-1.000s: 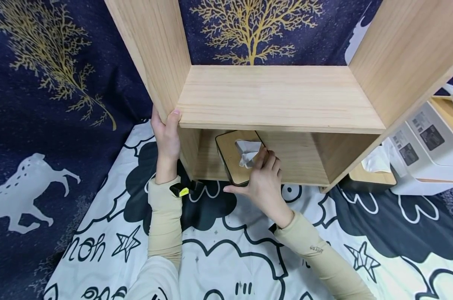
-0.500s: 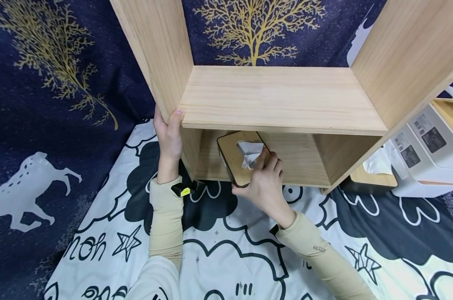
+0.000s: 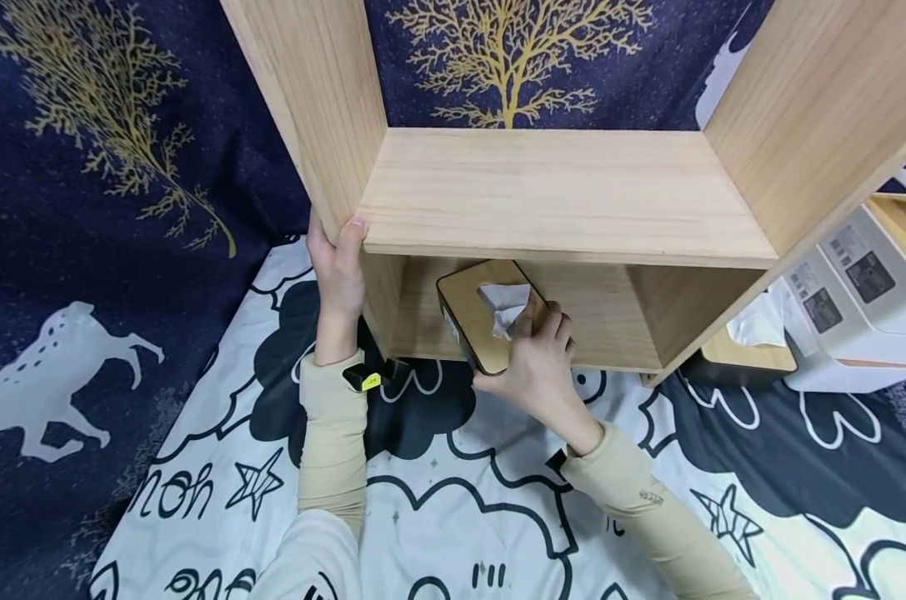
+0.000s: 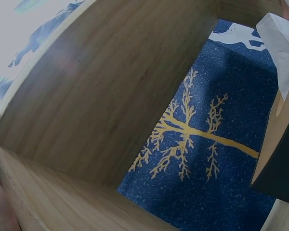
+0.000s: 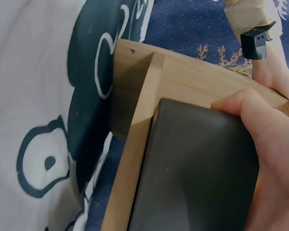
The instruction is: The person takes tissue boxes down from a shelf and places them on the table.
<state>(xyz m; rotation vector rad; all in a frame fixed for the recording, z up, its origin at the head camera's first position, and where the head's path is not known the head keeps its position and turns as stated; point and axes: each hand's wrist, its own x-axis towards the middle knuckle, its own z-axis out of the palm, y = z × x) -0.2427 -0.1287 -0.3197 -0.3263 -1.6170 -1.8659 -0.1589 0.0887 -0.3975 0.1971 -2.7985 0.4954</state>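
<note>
A tissue box (image 3: 471, 312) with a wooden lid and black sides sits in the lower compartment of a wooden shelf unit (image 3: 565, 196), turned at an angle. White tissue (image 3: 507, 304) sticks up from its slot. My right hand (image 3: 543, 367) grips the box at its near right corner, thumb on the front side and fingers over the far edge, partly hidden. The right wrist view shows the thumb against the box's dark side (image 5: 197, 163). My left hand (image 3: 338, 279) holds the unit's left panel at the shelf's height, thumb on the front edge.
Another tissue box (image 3: 748, 358) stands outside the unit at the right, beside white-and-wood boxes (image 3: 835, 292). The middle shelf board hangs over the lower compartment. A patterned black-and-white cloth (image 3: 453, 517) lies beneath; dark blue fabric (image 3: 122, 350) hangs behind and at the left.
My right thumb has come in against the tissue box's front side. The box and right hand have shifted slightly right. My left hand keeps its hold on the panel.
</note>
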